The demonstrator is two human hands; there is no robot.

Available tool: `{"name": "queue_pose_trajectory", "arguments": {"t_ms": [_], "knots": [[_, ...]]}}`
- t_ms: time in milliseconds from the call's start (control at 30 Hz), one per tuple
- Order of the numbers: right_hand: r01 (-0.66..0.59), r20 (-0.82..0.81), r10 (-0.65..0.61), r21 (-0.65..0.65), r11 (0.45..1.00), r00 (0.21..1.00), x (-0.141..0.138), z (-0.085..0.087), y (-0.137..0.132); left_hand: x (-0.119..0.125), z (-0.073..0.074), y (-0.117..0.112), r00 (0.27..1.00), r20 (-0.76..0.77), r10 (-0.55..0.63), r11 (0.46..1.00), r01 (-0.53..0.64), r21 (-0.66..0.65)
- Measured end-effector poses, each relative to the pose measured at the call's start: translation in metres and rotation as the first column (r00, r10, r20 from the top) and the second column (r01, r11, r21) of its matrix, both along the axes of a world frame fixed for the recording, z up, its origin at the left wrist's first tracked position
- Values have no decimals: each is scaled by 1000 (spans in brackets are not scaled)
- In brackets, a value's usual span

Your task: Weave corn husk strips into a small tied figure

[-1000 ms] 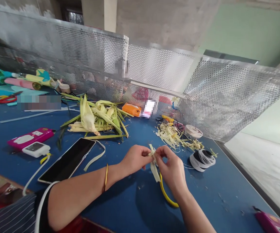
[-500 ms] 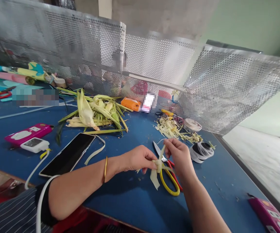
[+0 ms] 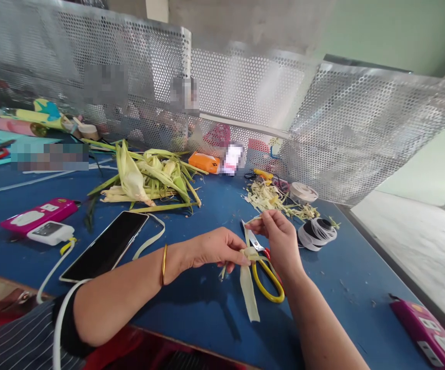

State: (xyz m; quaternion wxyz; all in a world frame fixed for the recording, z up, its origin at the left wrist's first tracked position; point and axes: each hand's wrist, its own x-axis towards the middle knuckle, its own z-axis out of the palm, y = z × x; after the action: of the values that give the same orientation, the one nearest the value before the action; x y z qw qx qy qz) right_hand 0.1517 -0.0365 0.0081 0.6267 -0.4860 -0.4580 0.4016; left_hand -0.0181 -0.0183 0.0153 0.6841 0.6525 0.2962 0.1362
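Leaf strip [image 3: 248, 288] is pinched at its fold in the left hand [image 3: 215, 249] grip, its upper end drawn taut in the right hand [image 3: 280, 239] grip, so the tail hangs clear of the worktop [image 3: 341, 277].

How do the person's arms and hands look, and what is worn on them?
Both hands are bare, without gloves. The left hand has a thin gold bangle at its wrist; above the elbow is a dark sleeve by striped fabric, with a white cord across it. The right hand and its forearm wear nothing.
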Motion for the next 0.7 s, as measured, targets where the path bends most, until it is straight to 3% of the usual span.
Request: {"name": "queue_pose_trajectory", "arguments": {"t_ms": [200,300,367,433,533,600,700], "knots": [[-76,75,72,51,996,995,-8,1,-3,4,1,-7,990,-78,120,992,-117,40],[-119,38,116,88,989,993,-8,2,-3,5,0,-7,986,-79,144,989,-142,28],[-133,-27,136,96,986,990,-3,1,0,5,-1,-3,972,-24,234,972,-234,-9],[-54,-114,62,65,996,992,5,-1,5,4,0,1,936,38,350,936,-348,-58],[115,-171,-132,-109,987,976,16,-5,11,2,1,7,873,87,479,875,-468,-122],[11,-169,-47,-208,978,985,17,-5,10,2,2,8,850,103,517,853,-502,-141],[-265,-162,235,-199,943,958,10,0,3,3,2,7,849,94,520,853,-510,-108]]}}
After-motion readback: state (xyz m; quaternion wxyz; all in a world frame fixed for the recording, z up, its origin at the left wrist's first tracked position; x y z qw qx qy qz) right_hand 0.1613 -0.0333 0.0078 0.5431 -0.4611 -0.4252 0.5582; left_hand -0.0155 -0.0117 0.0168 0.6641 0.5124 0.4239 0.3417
